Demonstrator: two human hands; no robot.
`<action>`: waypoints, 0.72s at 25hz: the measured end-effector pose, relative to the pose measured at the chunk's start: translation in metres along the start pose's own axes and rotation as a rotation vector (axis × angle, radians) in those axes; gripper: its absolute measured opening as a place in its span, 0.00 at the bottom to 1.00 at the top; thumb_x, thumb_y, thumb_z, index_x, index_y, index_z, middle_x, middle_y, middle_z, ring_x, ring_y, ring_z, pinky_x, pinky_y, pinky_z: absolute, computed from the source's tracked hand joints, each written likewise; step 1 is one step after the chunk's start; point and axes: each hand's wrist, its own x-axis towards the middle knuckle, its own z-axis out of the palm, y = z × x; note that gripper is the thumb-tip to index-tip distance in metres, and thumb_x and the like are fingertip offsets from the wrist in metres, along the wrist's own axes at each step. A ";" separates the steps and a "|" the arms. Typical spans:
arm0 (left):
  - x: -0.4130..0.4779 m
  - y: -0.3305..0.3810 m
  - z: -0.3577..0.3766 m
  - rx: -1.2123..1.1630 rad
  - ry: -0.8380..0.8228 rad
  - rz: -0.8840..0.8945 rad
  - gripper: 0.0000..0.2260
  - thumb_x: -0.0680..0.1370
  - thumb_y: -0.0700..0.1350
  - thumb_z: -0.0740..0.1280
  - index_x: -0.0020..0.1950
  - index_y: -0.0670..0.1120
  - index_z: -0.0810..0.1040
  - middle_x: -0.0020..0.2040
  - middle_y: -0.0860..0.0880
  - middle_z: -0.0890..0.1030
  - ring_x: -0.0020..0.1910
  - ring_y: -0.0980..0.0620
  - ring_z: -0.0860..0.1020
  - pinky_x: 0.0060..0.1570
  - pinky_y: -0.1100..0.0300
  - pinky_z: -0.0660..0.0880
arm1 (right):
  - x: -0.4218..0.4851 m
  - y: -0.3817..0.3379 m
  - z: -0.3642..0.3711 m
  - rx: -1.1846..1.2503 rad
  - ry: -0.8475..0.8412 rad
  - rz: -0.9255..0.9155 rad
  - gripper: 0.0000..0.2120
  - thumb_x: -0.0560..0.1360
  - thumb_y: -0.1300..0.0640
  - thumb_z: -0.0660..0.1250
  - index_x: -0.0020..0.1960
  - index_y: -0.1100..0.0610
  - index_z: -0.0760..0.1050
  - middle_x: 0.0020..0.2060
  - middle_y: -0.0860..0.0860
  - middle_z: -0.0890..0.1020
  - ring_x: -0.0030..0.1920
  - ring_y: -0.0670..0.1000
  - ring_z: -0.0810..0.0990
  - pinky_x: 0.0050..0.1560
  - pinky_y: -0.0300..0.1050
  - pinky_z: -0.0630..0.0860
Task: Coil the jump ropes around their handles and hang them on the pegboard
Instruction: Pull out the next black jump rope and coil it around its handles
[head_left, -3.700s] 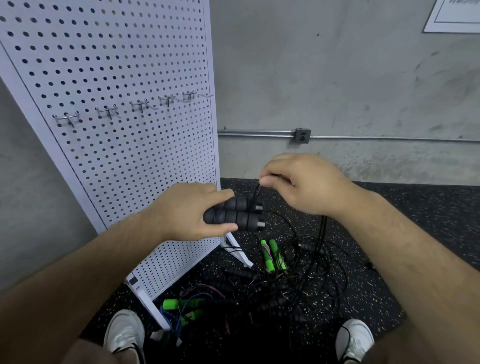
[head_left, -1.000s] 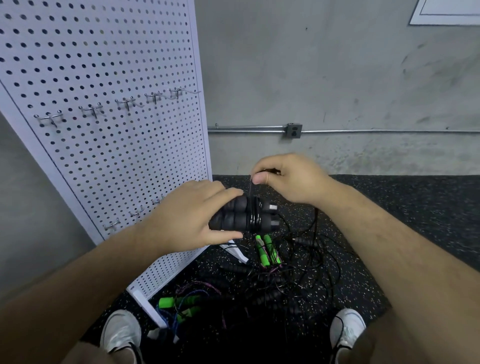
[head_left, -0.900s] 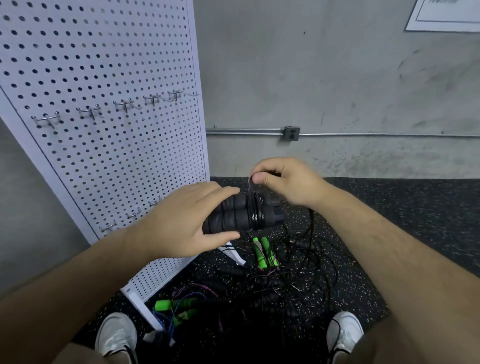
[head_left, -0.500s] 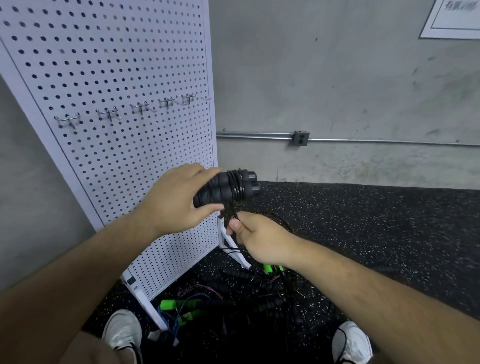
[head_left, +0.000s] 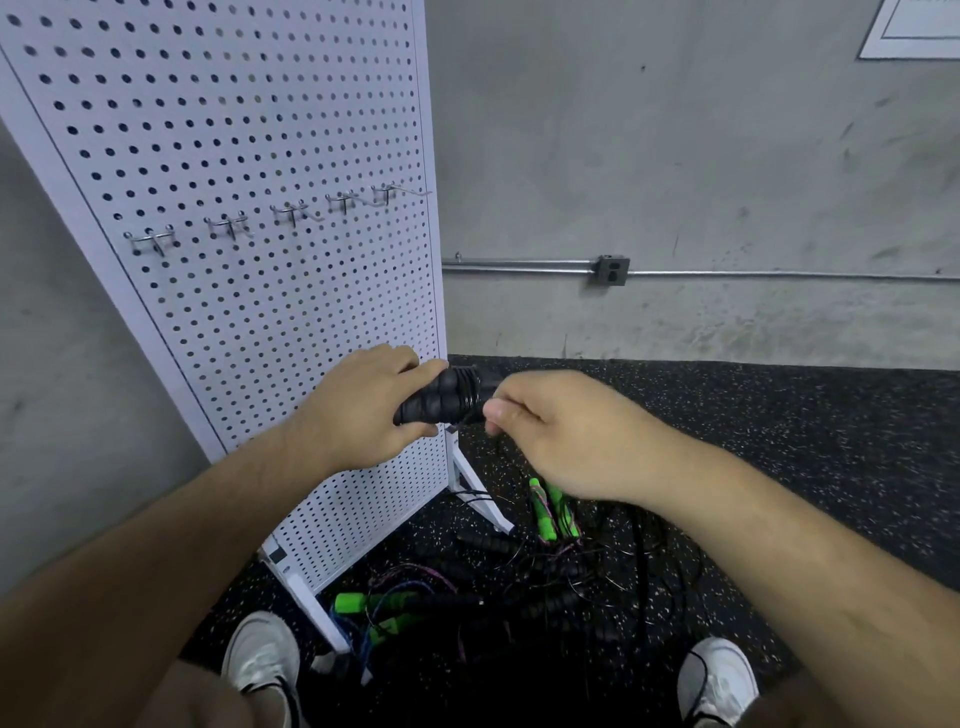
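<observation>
My left hand (head_left: 358, 410) grips a pair of black ribbed jump rope handles (head_left: 441, 397) held side by side, with black cord wound around their right end. My right hand (head_left: 566, 431) is just right of the handles, fingers pinched on the thin black cord, which trails down to the floor. The white pegboard (head_left: 249, 260) stands on the left with a row of bare metal hooks (head_left: 291, 213). A tangle of other jump ropes (head_left: 498, 577), black and with green handles (head_left: 545, 509), lies on the floor below my hands.
A grey concrete wall with a metal conduit and outlet box (head_left: 612, 269) is behind. The floor is black speckled rubber. The pegboard's white foot (head_left: 478, 493) reaches into the rope pile. My two white shoes (head_left: 262, 660) stand at the bottom edge.
My right hand has come up from below the handles to their right end, carrying the cord around them. More cord is wound on the handles than a second ago.
</observation>
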 end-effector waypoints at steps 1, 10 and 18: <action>0.000 0.002 0.001 -0.016 -0.008 0.023 0.33 0.75 0.64 0.70 0.76 0.52 0.69 0.54 0.51 0.76 0.53 0.49 0.74 0.56 0.51 0.71 | 0.002 0.003 -0.005 -0.092 0.061 -0.021 0.13 0.84 0.48 0.57 0.50 0.50 0.78 0.33 0.45 0.77 0.32 0.43 0.74 0.34 0.43 0.68; -0.010 0.050 -0.021 -0.243 0.001 0.232 0.31 0.77 0.63 0.67 0.76 0.51 0.67 0.61 0.54 0.74 0.59 0.55 0.70 0.64 0.54 0.66 | 0.049 0.070 -0.020 -0.051 0.153 -0.051 0.07 0.80 0.46 0.65 0.46 0.46 0.78 0.39 0.44 0.82 0.40 0.47 0.79 0.41 0.44 0.73; -0.004 0.045 -0.049 -0.346 0.153 0.064 0.31 0.76 0.61 0.68 0.76 0.51 0.67 0.60 0.54 0.75 0.60 0.56 0.70 0.64 0.58 0.66 | 0.048 0.066 0.021 0.449 -0.090 0.096 0.14 0.83 0.60 0.58 0.42 0.52 0.77 0.30 0.45 0.75 0.31 0.47 0.73 0.36 0.45 0.74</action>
